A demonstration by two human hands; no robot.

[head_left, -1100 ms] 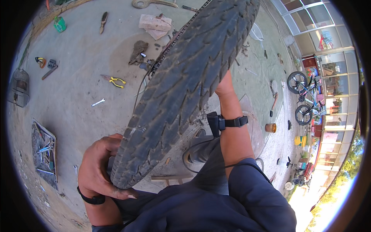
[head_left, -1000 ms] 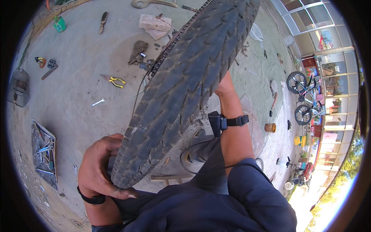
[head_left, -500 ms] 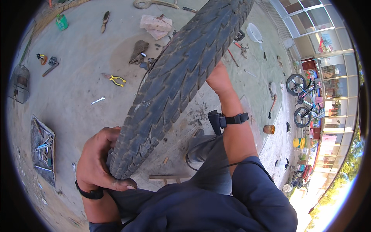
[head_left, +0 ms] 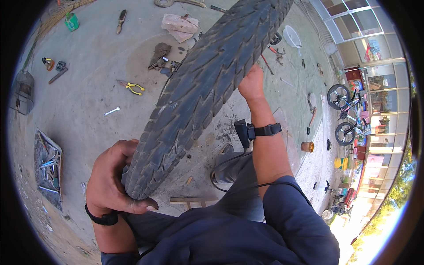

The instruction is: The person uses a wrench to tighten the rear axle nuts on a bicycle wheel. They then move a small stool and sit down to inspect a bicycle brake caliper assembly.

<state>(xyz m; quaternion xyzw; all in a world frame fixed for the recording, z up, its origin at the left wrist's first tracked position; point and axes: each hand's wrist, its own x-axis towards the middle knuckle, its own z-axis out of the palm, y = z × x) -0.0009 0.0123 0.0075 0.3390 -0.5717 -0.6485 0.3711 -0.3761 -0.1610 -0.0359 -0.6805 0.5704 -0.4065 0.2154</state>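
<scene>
Left hand [head_left: 109, 179] holds a bumpy bike tire [head_left: 207, 92]

The left hand is wrapped around the near end of the tire, with its thumb sticking out below. From there the tire goes up and to the right. The right hand [head_left: 251, 84] is against the tire's right side. Its fingers are hidden, so I can't tell if they grip. Past the left hand lie a wrench [head_left: 112, 111] and yellow-handled pliers [head_left: 132, 88]. A tool tray [head_left: 53, 201] sits to its left.
</scene>
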